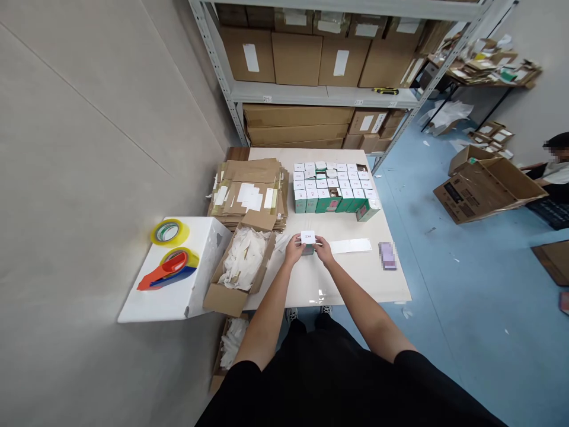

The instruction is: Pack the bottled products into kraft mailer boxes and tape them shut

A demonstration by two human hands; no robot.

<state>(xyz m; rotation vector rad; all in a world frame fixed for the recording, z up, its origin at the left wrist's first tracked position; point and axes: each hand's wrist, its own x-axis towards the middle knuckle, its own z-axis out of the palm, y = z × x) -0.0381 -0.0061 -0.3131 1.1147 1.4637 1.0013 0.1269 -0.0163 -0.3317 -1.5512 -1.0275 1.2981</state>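
Note:
A small box [307, 238] with a white top and green sides is upright on the table, near its front. Its left side is gripped by my left hand [294, 249], and my right hand [324, 250] closes on the opposite side. Dark print shows on the white top. Just right of my right hand lies a white strip [351, 245]. Farther back, several similar green-and-white boxes [329, 184] stand packed in rows. One box [368, 210] sits at an angle at their front right corner.
Flattened cardboard [249, 190] is stacked at the left. An open carton [229, 299] of white paper stands before it. A tape dispenser [166, 270] and tape roll [169, 232] rest on a white block. Shelving [284, 93] rises behind; a person [558, 172] is far right.

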